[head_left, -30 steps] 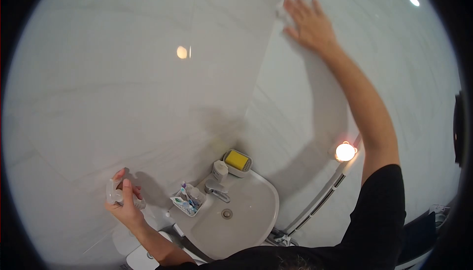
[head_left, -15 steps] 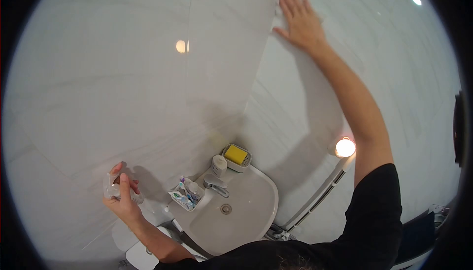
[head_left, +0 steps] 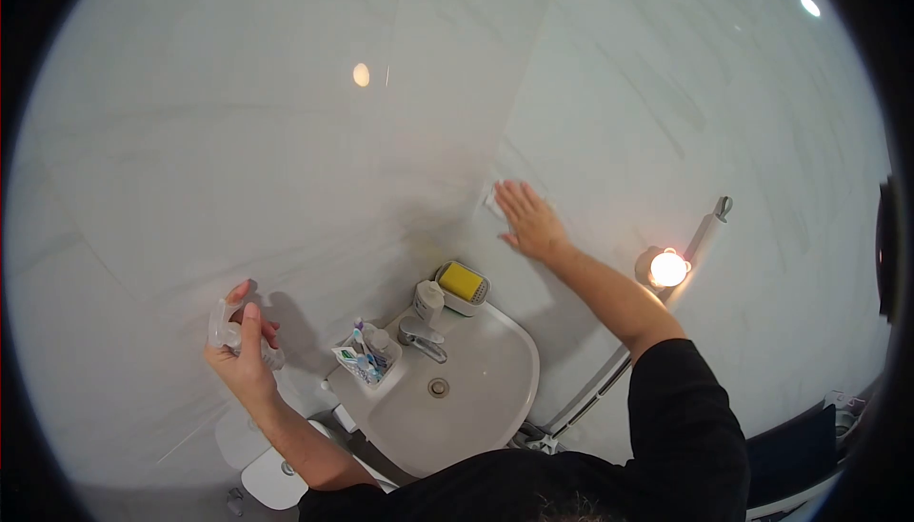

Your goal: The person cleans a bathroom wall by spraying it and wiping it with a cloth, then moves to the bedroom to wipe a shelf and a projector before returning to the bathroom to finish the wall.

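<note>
My left hand (head_left: 249, 367) is wrapped round a clear spray bottle (head_left: 227, 331), holding it beside the left wall, with the thumb and a forefinger near its top. My right hand (head_left: 533, 229) lies with fingers stretched over a white cloth (head_left: 493, 202), pressing it to the marbled tile wall (head_left: 619, 103) just right of the corner. Most of the cloth is hidden beneath the palm and fingers. Below that hand, a yellow sponge (head_left: 461, 282) sits in a grey holder (head_left: 466, 307) on the sink's back corner.
Under my arms is a sink (head_left: 486, 379) with a tap (head_left: 419, 333), a white bottle (head_left: 429, 299) and a tray (head_left: 385, 387) of toothbrushes and tubes. A glowing lamp (head_left: 669, 269) and a rail (head_left: 595, 398) are at the right. A white toilet (head_left: 271, 479) stands lower left.
My right hand has come down the wall with the cloth, from high up to just above the sponge holder. My left hand keeps the spray bottle in nearly the same place.
</note>
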Demonstrator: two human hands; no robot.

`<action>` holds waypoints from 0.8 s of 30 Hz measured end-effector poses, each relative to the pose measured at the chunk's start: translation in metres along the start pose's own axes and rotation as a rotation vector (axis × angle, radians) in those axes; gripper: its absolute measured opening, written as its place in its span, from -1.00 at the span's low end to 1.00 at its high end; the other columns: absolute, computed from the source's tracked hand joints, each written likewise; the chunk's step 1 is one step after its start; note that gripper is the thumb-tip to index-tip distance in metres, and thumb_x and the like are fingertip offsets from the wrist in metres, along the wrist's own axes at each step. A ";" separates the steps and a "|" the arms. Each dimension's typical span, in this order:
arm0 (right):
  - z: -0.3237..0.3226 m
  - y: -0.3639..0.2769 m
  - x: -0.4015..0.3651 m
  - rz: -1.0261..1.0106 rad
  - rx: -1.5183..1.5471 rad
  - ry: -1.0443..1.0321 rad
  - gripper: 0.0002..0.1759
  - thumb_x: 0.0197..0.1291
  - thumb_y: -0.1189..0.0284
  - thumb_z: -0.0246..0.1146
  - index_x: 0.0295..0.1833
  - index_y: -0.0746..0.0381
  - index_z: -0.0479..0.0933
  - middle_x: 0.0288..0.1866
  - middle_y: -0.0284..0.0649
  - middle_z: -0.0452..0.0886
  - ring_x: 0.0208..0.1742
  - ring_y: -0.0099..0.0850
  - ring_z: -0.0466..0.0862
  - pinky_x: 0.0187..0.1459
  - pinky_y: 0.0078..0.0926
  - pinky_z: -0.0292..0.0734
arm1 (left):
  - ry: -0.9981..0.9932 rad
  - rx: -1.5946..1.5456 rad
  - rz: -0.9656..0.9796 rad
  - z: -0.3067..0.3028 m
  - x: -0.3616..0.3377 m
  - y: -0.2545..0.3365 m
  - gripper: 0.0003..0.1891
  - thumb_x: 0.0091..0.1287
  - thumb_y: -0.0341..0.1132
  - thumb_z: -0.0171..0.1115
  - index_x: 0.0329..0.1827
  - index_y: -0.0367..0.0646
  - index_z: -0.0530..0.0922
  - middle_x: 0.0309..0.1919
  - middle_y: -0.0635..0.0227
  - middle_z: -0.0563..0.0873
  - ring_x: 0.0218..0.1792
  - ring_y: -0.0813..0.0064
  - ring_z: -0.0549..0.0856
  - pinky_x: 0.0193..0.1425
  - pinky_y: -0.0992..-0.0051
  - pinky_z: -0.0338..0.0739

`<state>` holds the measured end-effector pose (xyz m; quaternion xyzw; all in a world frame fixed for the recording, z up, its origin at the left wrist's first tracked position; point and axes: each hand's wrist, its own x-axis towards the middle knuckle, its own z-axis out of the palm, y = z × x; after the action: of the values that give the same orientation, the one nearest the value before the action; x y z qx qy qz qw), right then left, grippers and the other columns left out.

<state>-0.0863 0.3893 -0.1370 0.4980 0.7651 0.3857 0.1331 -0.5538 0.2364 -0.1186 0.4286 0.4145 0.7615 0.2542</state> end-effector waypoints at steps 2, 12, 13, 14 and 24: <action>0.025 -0.022 -0.019 -0.116 0.023 -0.157 -0.04 0.38 -0.16 0.10 0.64 0.28 0.09 0.75 -0.15 -0.04 0.75 -0.25 -0.12 0.70 -0.15 -0.32 | 0.004 -0.006 -0.004 0.000 -0.001 0.000 -0.71 0.37 -0.40 0.31 0.10 -0.31 0.70 -0.60 0.44 0.55 -0.60 0.66 0.48 -0.39 0.53 0.51; -0.025 0.064 0.020 -0.029 0.091 0.165 -0.17 0.35 -0.03 0.18 0.59 0.21 0.24 0.68 -0.25 0.19 0.69 -0.29 0.11 0.68 -0.12 -0.13 | 0.009 0.002 0.015 0.000 0.001 -0.004 -0.71 0.38 -0.40 0.29 0.09 -0.36 0.69 -0.55 0.40 0.58 -0.60 0.66 0.48 -0.40 0.52 0.52; -0.045 0.089 0.033 0.011 0.074 0.213 -0.16 0.33 -0.02 0.21 0.58 0.21 0.25 0.67 -0.23 0.21 0.68 -0.27 0.13 0.67 -0.10 -0.10 | -0.002 0.005 0.012 -0.001 0.002 -0.005 -0.71 0.38 -0.40 0.29 0.09 -0.36 0.69 -0.55 0.40 0.58 -0.60 0.66 0.48 -0.40 0.52 0.52; -0.068 0.115 0.045 0.052 0.058 0.260 -0.15 0.31 -0.02 0.23 0.58 0.21 0.25 0.65 -0.22 0.24 0.67 -0.26 0.15 0.66 -0.09 -0.07 | -0.006 0.008 0.020 -0.002 0.002 -0.006 -0.71 0.38 -0.39 0.29 0.09 -0.36 0.69 -0.54 0.39 0.59 -0.60 0.65 0.49 -0.40 0.51 0.53; -0.269 0.302 0.070 0.553 -0.282 0.436 -0.18 0.48 -0.06 0.02 0.63 0.24 0.12 0.71 -0.06 0.06 0.72 -0.09 -0.01 0.68 -0.02 -0.18 | 0.017 0.030 0.045 -0.001 0.001 -0.008 -0.71 0.41 -0.39 0.25 0.11 -0.36 0.68 -0.60 0.41 0.55 -0.62 0.64 0.46 -0.36 0.47 0.58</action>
<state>-0.0777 0.3895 0.2733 0.5687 0.5516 0.6055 -0.0749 -0.5545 0.2408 -0.1256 0.4351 0.4182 0.7645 0.2267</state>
